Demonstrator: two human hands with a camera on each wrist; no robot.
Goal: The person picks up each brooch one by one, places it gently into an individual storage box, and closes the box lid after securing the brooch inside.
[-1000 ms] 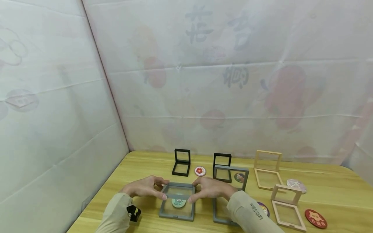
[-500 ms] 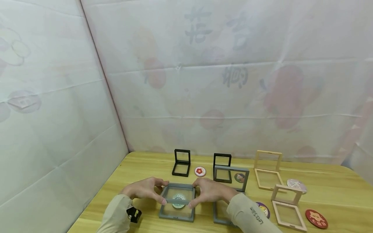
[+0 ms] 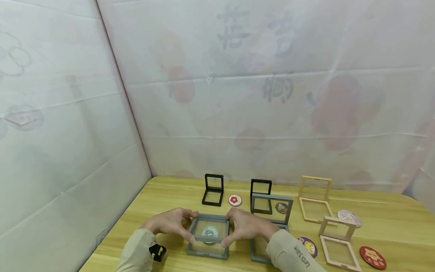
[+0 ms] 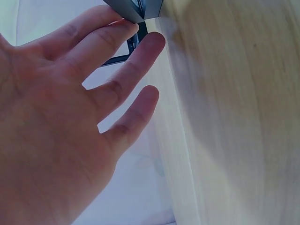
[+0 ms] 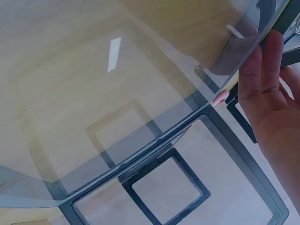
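In the head view, a grey hinged display frame (image 3: 208, 255) with clear film lies on the table, its lid tilted low over its base. A round green badge (image 3: 210, 231) shows through the film. My left hand (image 3: 171, 222) holds the lid's left side, thumb at the front edge and forefinger at the back. My right hand (image 3: 248, 225) holds the right side the same way. In the left wrist view, fingertips touch the corner of a grey frame (image 4: 154, 7), the other fingers spread. A second, open grey frame (image 5: 136, 157) fills the right wrist view.
Behind the hands stand two open black frames (image 3: 213, 204) and a flower badge (image 3: 235, 200). My right forearm crosses the second grey frame's base. To the right are a yellow frame (image 3: 316, 220), a beige frame (image 3: 340, 266), a red badge (image 3: 373, 257) and a purple badge (image 3: 308, 246).
The lid of the grey frame has swung lower toward its base, its front bar coming nearer me, and now covers the green badge. Both hands keep their hold and have shifted slightly with it.
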